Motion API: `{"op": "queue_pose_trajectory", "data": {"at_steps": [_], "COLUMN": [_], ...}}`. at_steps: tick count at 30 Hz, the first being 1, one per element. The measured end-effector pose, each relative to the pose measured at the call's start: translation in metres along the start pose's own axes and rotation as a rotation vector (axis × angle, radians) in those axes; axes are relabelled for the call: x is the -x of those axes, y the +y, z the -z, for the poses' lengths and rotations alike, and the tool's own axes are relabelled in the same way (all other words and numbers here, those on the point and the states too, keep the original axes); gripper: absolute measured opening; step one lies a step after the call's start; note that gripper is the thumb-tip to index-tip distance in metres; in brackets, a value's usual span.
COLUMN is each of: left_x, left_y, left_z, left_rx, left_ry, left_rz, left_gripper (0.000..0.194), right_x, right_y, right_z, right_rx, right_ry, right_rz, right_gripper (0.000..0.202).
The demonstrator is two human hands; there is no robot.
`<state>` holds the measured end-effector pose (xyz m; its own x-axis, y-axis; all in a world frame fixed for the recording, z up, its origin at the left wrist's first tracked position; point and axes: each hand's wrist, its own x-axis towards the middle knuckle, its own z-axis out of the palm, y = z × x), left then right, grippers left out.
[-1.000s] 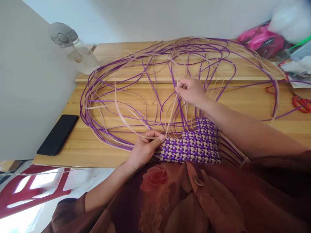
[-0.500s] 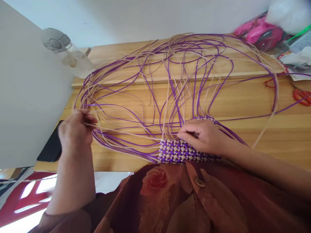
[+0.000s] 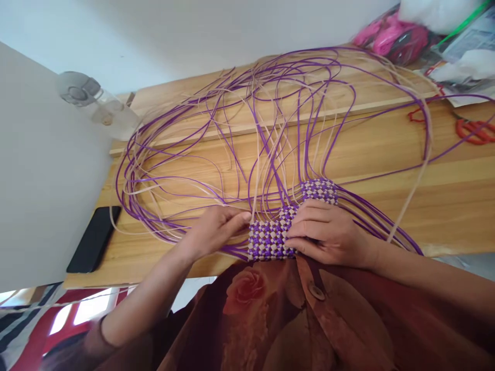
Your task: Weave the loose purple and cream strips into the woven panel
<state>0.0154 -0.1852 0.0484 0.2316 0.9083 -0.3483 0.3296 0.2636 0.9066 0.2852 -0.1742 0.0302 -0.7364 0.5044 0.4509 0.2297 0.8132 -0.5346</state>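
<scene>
A purple and beige woven piece [image 3: 266, 242], knotted in a checkered pattern, lies at the table's front edge against my clothing. Its outline is stepped, and a second block sits higher on the right. My right hand [image 3: 327, 234] is closed over its middle, fingers bent onto the weave and hiding part of it. At the left block's upper corner, my left hand [image 3: 220, 226] pinches a strand beside the weave; the fingertips partly hide it. Long purple and beige strands [image 3: 127, 190] run out from the piece and loop widely to the left, back and right.
A black phone [image 3: 94, 239] lies at the table's left edge. Behind it stands a clear bottle with a grey lid [image 3: 79, 88]. Red-handled scissors [image 3: 475, 130] lie at the right, near pink bundles in plastic [image 3: 402, 38]. A wooden ledge [image 3: 170, 139] crosses the table [image 3: 456, 216].
My left hand has come right from the far-left strands to the weave's corner. My right hand has shifted slightly down, showing more of the upper block. The whole view has tilted a little.
</scene>
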Motion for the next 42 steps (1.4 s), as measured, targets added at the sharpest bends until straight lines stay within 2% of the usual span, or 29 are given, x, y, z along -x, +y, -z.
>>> {"op": "queue_pose_trajectory", "data": {"at_steps": [1,3,6,8,10,15,18,22,27,29,33,36,38,40,42], "left_x": [-0.004,-0.012,-0.024,-0.03,-0.035,-0.034,-0.023,-0.009,-0.007,-0.009,-0.011,-0.013,-0.014,-0.016,-0.018], "left_y": [0.0,0.001,0.001,0.0,-0.004,-0.014,-0.01,0.0,-0.005,-0.01,-0.01,-0.001,0.004,0.006,0.004], "left_z": [-0.004,-0.009,-0.014,-0.021,-0.029,-0.039,-0.038,-0.041,-0.052,-0.052,-0.044,-0.035,-0.032,-0.032,-0.035], "left_rx": [0.012,0.079,0.166,0.159,0.118,-0.001,0.018,0.011,-0.109,-0.038,0.226,0.113,-0.017,-0.094,-0.058], "left_ry": [-0.153,-0.359,-0.46,-0.497,-0.48,-0.263,-0.228,-0.158,0.041,0.011,-0.259,-0.374,-0.337,-0.219,-0.151], "left_rz": [0.028,0.108,0.213,0.186,0.081,-0.105,-0.099,-0.043,-0.189,-0.156,0.1,0.072,-0.009,-0.111,-0.15], "left_gripper": [0.035,0.036,0.034,0.03,0.027,0.024,0.024,0.023,0.019,0.021,0.031,0.027,0.024,0.022,0.019], "right_x": [0.002,0.006,0.012,0.013,0.013,0.008,0.006,0.008,0.008,0.009,0.011,0.011,0.01,0.009,0.008], "right_y": [-0.002,-0.004,-0.003,0.001,0.007,0.02,0.018,0.013,0.014,0.015,0.016,0.016,0.016,0.017,0.018], "right_z": [0.0,0.0,-0.002,-0.005,-0.009,-0.022,-0.024,-0.023,-0.024,-0.024,-0.022,-0.022,-0.022,-0.022,-0.022], "right_rx": [0.001,-0.01,-0.029,-0.025,-0.001,0.1,0.107,0.097,0.085,0.079,0.057,0.053,0.053,0.049,0.042], "right_ry": [0.008,0.027,0.058,0.073,0.077,0.019,0.016,0.093,0.108,0.111,0.127,0.132,0.124,0.126,0.141], "right_rz": [0.001,-0.02,-0.058,-0.073,-0.081,-0.071,-0.027,0.025,-0.056,-0.051,-0.007,0.0,-0.009,-0.028,-0.047], "right_gripper": [0.004,0.005,0.004,0.004,0.004,0.012,0.011,0.005,0.004,0.003,0.006,0.007,0.007,0.007,0.006]}}
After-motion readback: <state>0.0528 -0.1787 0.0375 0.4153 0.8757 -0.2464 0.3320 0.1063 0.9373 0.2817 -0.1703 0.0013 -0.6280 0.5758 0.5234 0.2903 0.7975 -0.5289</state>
